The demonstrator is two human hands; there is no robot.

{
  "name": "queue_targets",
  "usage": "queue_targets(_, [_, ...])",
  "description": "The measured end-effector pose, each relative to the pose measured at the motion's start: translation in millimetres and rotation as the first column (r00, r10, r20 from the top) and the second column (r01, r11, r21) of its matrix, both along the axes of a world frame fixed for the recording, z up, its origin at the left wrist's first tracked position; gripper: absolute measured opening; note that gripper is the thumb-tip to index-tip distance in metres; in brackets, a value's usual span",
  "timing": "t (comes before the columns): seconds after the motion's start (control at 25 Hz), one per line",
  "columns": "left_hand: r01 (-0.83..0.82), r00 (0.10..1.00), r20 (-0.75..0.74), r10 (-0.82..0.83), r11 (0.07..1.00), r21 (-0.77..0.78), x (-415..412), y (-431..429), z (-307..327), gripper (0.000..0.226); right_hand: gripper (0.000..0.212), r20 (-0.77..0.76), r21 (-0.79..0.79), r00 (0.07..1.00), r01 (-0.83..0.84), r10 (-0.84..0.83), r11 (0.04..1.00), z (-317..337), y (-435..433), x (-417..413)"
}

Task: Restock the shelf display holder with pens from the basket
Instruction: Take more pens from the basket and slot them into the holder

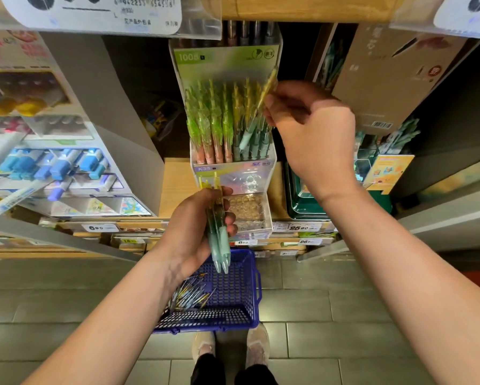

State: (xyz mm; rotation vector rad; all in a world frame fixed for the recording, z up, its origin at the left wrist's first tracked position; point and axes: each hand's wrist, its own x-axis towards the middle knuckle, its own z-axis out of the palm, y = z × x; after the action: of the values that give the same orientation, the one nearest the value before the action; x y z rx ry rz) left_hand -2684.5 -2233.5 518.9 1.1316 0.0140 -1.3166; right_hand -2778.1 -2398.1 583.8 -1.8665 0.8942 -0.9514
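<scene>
Your right hand pinches one pen over the holder — your left hand grips spares above the basket, ready to feed.

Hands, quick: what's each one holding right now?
Left hand: grips a small bunch of pens.
Right hand: pinches one pen at the display holder.

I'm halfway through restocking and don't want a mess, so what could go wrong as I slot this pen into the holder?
The holder already looks crowded, so the pen your right hand pinches could snag its neighbours or knock them askew. Your left hand holds spare pens above the basket; one might slip and miss it.
</scene>
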Motion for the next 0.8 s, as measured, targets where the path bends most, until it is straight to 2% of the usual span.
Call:
queue_targets(0.24, [0.001, 0.999, 0.047, 0.001, 0.999, -0.039, 2.6, 4.1, -2.1, 0.029, 0.015, -0.212, -0.251, 0.977, -0.09, 0.036, 0.964, -10.9, 12.4, 7.4])
queue_targets(0.48, [-0.084, 0.995, 0.044, 0.089, 0.991, -0.105, 0.1, 1.1, -0.3, 0.03, 0.016, -0.248, -0.18, 0.968, -0.073, 0.027, 0.981, -21.1, 14.8, 14.2])
queue_targets(0.6, [-0.093, 0.993, 0.057, 0.1, 0.989, -0.112, -3.7, -1.4, 2.8, 0.032, 0.016, -0.379, -0.058, 0.922, -0.111, 0.081, 0.992, -24.9, 20.2, 7.5])
queue_targets(0.68, [-0.083, 0.993, 0.074, 0.092, 0.989, -0.12, -6.2, -3.3, 3.8, 0.031, 0.032, -0.436, 0.11, 0.882, -0.146, 0.179, 0.983, -28.3, 27.9, -2.6])
queue_targets(0.72, [-0.077, 0.993, 0.084, 0.088, 0.989, -0.124, -7.0, -4.1, 3.7, 0.027, 0.033, -0.404, 0.236, 0.88, -0.163, 0.25, 0.958, -28.7, 32.5, -7.2])
queue_targets(0.8, [-0.067, 0.991, 0.11, 0.081, 0.991, -0.12, -8.8, -5.6, 3.3, 0.023, 0.018, -0.267, 0.431, 0.908, -0.186, 0.322, 0.883, -28.5, 38.8, -13.6])
